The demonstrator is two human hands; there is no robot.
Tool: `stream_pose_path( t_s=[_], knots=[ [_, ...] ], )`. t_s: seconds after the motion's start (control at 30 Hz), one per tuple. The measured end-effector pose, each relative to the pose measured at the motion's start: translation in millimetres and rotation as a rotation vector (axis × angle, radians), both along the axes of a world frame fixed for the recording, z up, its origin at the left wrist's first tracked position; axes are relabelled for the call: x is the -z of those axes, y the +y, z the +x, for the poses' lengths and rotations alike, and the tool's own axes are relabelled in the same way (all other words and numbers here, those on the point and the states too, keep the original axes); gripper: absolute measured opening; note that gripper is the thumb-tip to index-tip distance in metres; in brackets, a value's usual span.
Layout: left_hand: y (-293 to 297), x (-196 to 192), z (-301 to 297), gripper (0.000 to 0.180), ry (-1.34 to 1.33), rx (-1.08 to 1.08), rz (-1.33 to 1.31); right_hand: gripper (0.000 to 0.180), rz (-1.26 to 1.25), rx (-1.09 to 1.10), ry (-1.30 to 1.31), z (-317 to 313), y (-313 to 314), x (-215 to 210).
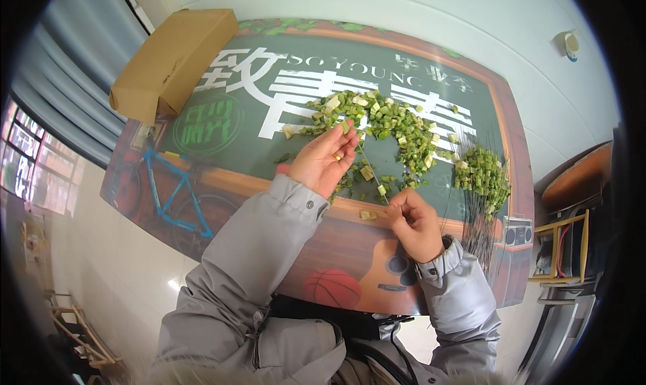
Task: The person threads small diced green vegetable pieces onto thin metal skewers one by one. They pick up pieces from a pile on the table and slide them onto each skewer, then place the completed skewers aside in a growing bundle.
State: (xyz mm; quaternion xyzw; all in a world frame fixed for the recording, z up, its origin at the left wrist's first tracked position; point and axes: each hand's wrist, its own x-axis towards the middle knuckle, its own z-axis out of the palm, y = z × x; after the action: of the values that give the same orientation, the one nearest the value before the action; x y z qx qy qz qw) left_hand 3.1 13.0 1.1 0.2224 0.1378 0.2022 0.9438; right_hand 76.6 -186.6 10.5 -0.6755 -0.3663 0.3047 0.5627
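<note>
My left hand point(326, 157) is raised over the table, thumb and fingertips pinching a small piece of chopped green vegetable point(346, 126). Lower and to the right, my right hand point(416, 225) grips the near end of a thin skewer point(370, 164), which slants up toward the left hand. One pale green piece point(381, 190) sits on the skewer close to my right fingers. Beyond both hands spreads a curved heap of chopped green vegetable point(404, 132). At the right lies a bundle of filled skewers point(481, 180), their green ends pointing away and thin dark sticks toward me.
An open cardboard box point(182, 58) stands at the table's far left corner. The table point(222, 143) has a printed cover with chalkboard, bicycle and guitar pictures. A few loose pieces point(368, 215) lie near my right hand. Chairs point(565, 247) stand beyond the right edge.
</note>
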Motion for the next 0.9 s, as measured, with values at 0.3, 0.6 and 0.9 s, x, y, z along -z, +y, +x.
stream_pose_path(
  t_s=[0.3, 0.6, 0.9],
  knots=[
    [-2.4, 3.1, -1.2, 0.028, -0.006, 0.055, -0.017, 0.007, -0.002, 0.015, -0.03, -3.1, 0.0, -2.3],
    [-4.0, 4.4, -0.7, 0.026, 0.026, 0.04, 0.055, 0.007, -0.014, 0.004, -0.013, -3.2, -1.1, -1.8],
    [-9.0, 4.9, -0.1, 0.021, 0.056, -0.021, 0.16, 0.007, 0.067, -0.078, -0.031, -7.1, 2.0, 2.2]
  ],
)
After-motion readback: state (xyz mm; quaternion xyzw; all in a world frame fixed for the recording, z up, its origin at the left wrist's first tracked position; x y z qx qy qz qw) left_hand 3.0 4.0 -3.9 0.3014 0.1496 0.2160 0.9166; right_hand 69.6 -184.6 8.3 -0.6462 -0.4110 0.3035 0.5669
